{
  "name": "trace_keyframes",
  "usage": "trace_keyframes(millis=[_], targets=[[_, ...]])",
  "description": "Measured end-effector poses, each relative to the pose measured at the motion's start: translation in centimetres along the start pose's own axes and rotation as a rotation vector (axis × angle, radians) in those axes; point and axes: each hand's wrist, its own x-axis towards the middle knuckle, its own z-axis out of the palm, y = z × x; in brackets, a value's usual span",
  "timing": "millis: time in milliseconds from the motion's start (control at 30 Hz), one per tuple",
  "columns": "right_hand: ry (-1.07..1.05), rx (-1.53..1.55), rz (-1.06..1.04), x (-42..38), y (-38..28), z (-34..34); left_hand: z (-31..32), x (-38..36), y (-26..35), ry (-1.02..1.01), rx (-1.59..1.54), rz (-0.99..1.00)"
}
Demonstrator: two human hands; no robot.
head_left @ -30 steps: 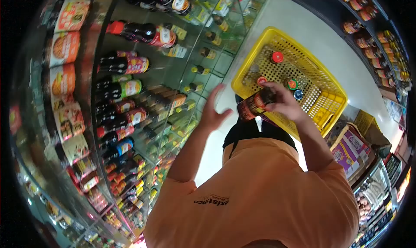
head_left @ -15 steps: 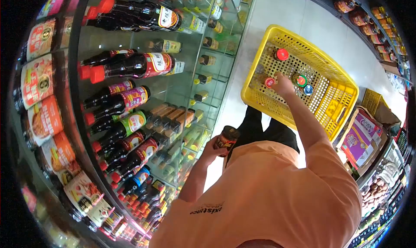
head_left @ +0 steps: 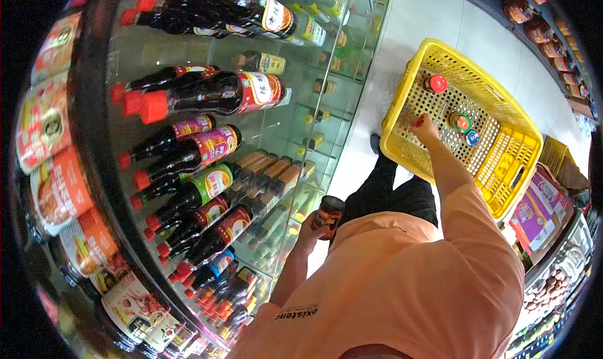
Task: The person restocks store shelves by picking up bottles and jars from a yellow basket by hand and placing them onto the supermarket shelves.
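Observation:
My left hand (head_left: pixel 306 235) is closed around a dark-lidded jar (head_left: pixel 328 217) with a dark red label, held upright beside my trousers. My right hand (head_left: pixel 427 127) reaches down into the yellow shopping basket (head_left: pixel 402 89). Its fingers close over the red lid of a jar (head_left: pixel 416 122), which they largely cover. Farther along in the basket stands another red-lidded jar (head_left: pixel 435 83). To the right of my right hand are a green-rimmed jar (head_left: pixel 461 123) and a blue-lidded container (head_left: pixel 472 137).
Glass shelves on the left carry several dark sauce bottles with red caps (head_left: pixel 213 96). Large labelled jars (head_left: pixel 59 183) line the far left. A purple carton (head_left: pixel 539 202) stands right of the basket, and shelved jars (head_left: pixel 540 32) fill the upper right.
My right hand has gone from beside the red-lidded jar to closing over its lid. The whole view has shifted, so basket and shelves appear farther right. My left hand still holds its jar.

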Motion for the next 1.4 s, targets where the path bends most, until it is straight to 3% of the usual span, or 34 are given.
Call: trace_keyframes(millis=[133, 233, 400, 667, 833, 967, 1033, 1100, 1267, 1400], targets=[[0.002, 0.026, -0.131, -3.9, -0.3, -5.5, 1.2, 0.1, -0.2, -0.016, -0.027, 0.036], [-0.122, 0.347, -0.323, -6.4, 1.8, -9.7, 2.5, -0.2, -0.7, -0.069, -0.055, 0.095], [-0.28, 0.671, -0.346, -19.1, -5.3, -21.0, 6.4, -1.8, -1.4, -0.135, -0.119, 0.187], [-0.256, 0.661, -0.774, -31.6, -8.3, -28.1, 13.2, -10.0, -5.2, -0.191, -0.298, 0.38], [-0.451, 0.72, -0.881, -36.6, -8.5, -28.0, 14.9, -15.0, -10.4, -0.236, -0.523, 0.459], [-0.371, 0.879, -0.991, -39.2, -9.8, -25.1, 15.8, -19.7, -13.0, -0.215, -0.591, 0.624], [-0.504, 0.924, -0.944, -38.7, -10.3, -23.9, 15.5, -22.2, -14.0, -0.142, -0.61, 0.689], [-0.608, 0.928, -0.914, -41.1, -12.9, -22.6, 14.6, -23.6, -15.6, -0.194, -0.636, 0.694], [-0.722, 0.895, -0.899, -44.2, -16.4, -17.7, 13.5, -26.3, -20.1, -0.113, -0.771, 0.743], [-0.893, 0.865, -0.773, -51.9, -20.4, -13.0, 11.2, -28.2, -23.3, -0.05, -0.783, 0.833]])
